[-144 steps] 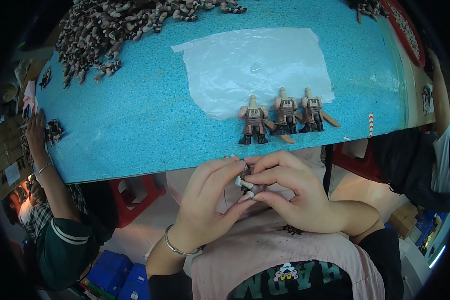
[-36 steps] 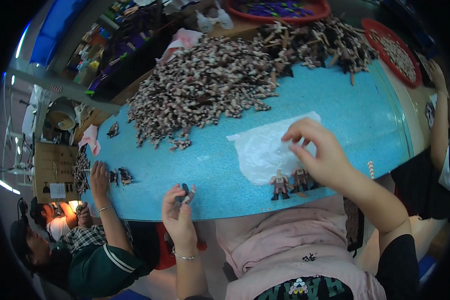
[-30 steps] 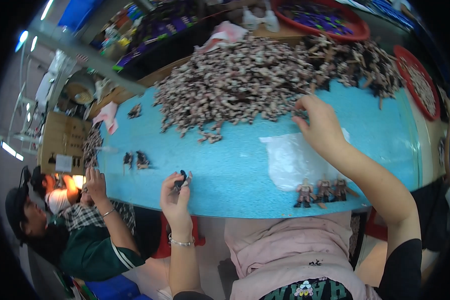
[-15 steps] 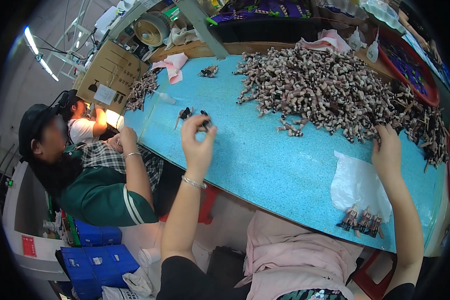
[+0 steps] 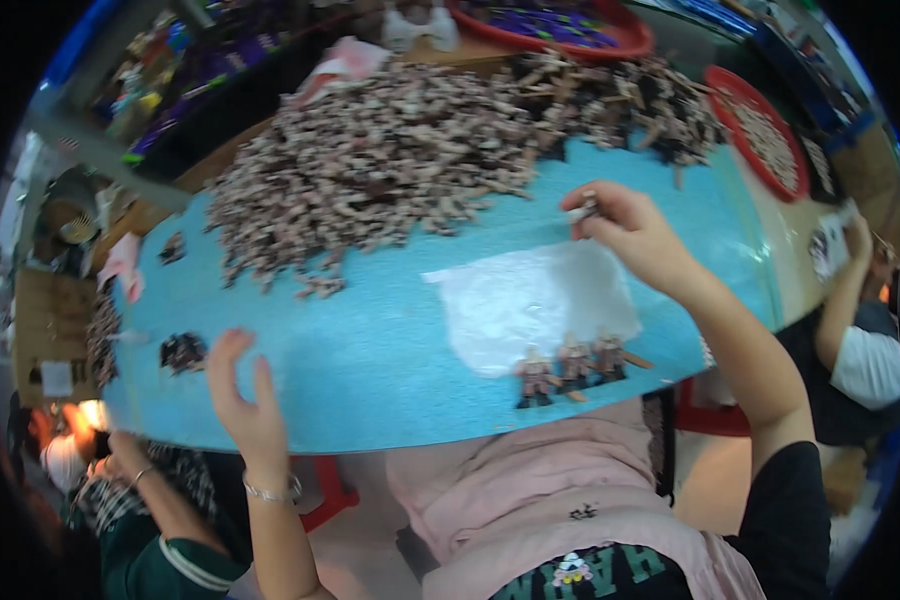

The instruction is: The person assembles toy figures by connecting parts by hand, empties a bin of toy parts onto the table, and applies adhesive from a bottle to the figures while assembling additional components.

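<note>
My right hand (image 5: 638,238) is closed in a pinch on a small pale-and-dark figure part (image 5: 585,206), held over the blue tabletop near the upper right of a white plastic sheet (image 5: 520,300). My left hand (image 5: 247,400) hangs above the table's near left side, fingers apart and nothing in them. Just left of it lies a small cluster of dark figure parts (image 5: 182,353). Three small assembled figures (image 5: 573,358) lie in a row along the sheet's lower edge. A large heap of pale and brown figure parts (image 5: 370,150) spreads across the far side of the table.
Dark and tan pieces (image 5: 630,105) lie heaped at the far right. A red tray (image 5: 795,150) of pale parts and a red basin (image 5: 640,35) with purple pieces stand beyond. Co-workers sit at both sides; one sleeve (image 5: 875,365) shows right. A pink cloth (image 5: 125,265) lies at left.
My view has swung to the right. My right hand has left the heap's edge with a part and is above the sheet. My left hand has opened, away from a dark piece it was pinching.
</note>
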Demonstrator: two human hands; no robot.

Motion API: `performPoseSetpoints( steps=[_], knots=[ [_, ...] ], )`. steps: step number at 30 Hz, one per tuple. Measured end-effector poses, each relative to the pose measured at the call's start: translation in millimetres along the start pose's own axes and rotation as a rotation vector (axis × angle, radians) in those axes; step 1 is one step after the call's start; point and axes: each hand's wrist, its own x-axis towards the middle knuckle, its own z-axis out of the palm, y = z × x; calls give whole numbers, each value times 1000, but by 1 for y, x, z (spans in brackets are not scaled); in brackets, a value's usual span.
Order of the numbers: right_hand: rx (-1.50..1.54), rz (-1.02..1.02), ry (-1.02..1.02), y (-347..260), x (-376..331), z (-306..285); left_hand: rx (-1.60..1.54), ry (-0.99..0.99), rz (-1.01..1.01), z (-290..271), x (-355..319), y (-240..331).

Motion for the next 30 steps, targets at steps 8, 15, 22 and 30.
performPoseSetpoints(
  steps=[8,15,22,30],
  knots=[
    [-310,-109,18,8,-41,23,-358,-639,358,84,-48,138],
    [-462,-394,36,18,-37,39,-278,-571,422,101,-60,145],
    [-376,-357,82,12,-47,34,-325,-521,319,86,-59,136],
    [605,295,-161,-21,-121,47,-523,-650,-18,49,-82,128]
  ],
)
